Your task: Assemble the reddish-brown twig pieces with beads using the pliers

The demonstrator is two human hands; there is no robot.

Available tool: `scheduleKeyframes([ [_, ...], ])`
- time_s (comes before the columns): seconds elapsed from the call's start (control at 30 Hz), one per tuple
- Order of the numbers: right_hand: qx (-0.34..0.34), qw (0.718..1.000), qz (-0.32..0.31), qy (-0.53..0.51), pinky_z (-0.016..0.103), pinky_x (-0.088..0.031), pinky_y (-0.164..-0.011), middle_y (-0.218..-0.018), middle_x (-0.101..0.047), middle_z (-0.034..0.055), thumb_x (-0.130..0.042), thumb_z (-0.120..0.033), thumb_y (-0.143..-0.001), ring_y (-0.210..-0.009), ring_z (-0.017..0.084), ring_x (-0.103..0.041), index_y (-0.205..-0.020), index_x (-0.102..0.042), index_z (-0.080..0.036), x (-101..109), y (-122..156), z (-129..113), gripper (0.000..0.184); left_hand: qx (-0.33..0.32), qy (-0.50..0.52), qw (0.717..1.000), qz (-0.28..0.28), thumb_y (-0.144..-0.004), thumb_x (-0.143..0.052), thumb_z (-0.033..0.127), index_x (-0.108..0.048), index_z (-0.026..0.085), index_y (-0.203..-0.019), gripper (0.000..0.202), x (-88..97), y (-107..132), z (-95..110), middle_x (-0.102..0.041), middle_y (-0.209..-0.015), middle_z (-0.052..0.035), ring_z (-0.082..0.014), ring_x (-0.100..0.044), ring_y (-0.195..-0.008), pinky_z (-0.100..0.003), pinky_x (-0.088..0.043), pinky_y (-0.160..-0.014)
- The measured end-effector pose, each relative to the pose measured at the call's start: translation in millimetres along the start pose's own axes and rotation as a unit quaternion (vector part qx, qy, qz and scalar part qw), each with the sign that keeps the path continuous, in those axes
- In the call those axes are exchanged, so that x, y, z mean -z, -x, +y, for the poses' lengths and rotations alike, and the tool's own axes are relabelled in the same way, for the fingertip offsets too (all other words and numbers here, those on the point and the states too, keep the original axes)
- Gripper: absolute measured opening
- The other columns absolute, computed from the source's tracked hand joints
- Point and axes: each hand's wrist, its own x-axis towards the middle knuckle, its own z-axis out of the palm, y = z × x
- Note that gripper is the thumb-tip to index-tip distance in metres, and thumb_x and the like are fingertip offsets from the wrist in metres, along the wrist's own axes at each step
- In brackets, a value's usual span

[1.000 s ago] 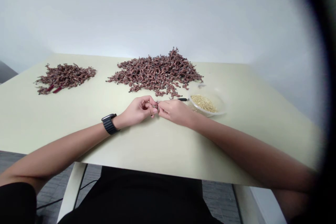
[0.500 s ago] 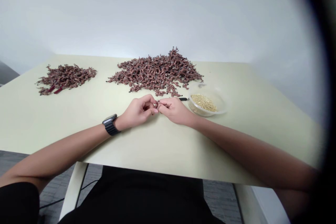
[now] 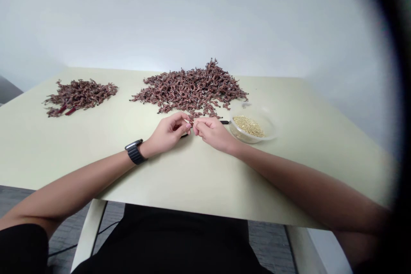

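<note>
My left hand (image 3: 170, 130) is closed in a pinch at the front of the large pile, thumb against the fingers. A small reddish-brown piece (image 3: 192, 123) shows at its fingertips; it is too small to name more exactly. My right hand (image 3: 212, 132) is closed beside it, fingertips nearly touching the left ones; what it pinches, if anything, is hidden. Just beyond both hands spreads the large pile of brown, knotted little pieces with dark tips (image 3: 192, 87). A thin black rod (image 3: 224, 122) pokes out past my right hand, and a short dark bit (image 3: 184, 135) shows under my left.
A clear plastic bowl (image 3: 271, 130) of small gold-coloured pieces (image 3: 248, 126) stands right of my right hand. A smaller brown pile (image 3: 81, 93) lies at the left, with dark red strips (image 3: 70, 111) at its front. The pale table (image 3: 192, 180) meets a white wall (image 3: 180, 17).
My hands have drawn slightly apart at the fingertips, and the left has risen a little. The dark bit under my left hand now shows. The piles and bowl stay put.
</note>
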Motion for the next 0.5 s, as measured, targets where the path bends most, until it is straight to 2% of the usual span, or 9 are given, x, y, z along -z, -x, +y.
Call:
scheduleKeyframes([
  [0.1,0.071,0.993,0.045,0.089,0.027,-0.031,-0.062,-0.064,-0.046,-0.0033,-0.045,-0.023,-0.096,-0.063,0.012,-0.043,-0.071,-0.051,-0.020,0.4,3.5,0.6,0.026,0.033,0.126,0.991,-0.024,-0.098,-0.061,0.044,-0.054,0.017,-0.105,0.028,2.4,-4.8,-2.8,-0.063,-0.081,-0.0026,-0.0103,-0.047,-0.063,-0.023,-0.036,-0.061],
  [0.17,0.103,0.984,0.052,0.133,0.028,-0.031,-0.063,-0.067,-0.047,-0.0032,-0.045,-0.026,-0.098,-0.062,0.012,-0.043,-0.075,-0.052,-0.020,0.0,5.8,1.6,0.025,0.052,0.165,0.984,-0.050,-0.097,-0.064,0.044,-0.054,0.018,-0.100,0.028,4.7,-6.1,-5.2,-0.062,-0.080,-0.0021,-0.0102,-0.046,-0.063,-0.023,-0.035,-0.060],
  [0.3,0.128,0.980,0.034,0.150,0.028,-0.032,-0.065,-0.072,-0.050,-0.0022,-0.043,-0.027,-0.101,-0.063,0.013,-0.044,-0.085,-0.054,-0.020,-1.5,8.0,1.1,0.021,0.076,0.176,0.977,-0.091,-0.096,-0.066,0.039,-0.055,0.018,-0.096,0.024,7.1,-5.5,-9.2,-0.062,-0.080,-0.0019,-0.0106,-0.045,-0.064,-0.024,-0.033,-0.060],
  [0.5,0.139,0.982,0.029,0.122,0.027,-0.030,-0.061,-0.069,-0.044,-0.0036,-0.043,-0.027,-0.101,-0.061,0.012,-0.040,-0.079,-0.048,-0.021,-1.9,10.1,-7.3,0.024,0.074,0.162,0.980,-0.089,-0.099,-0.062,0.039,-0.058,0.017,-0.097,0.023,7.8,-4.4,-8.5,-0.059,-0.082,-0.0016,-0.0095,-0.040,-0.063,-0.024,-0.030,-0.059],
])
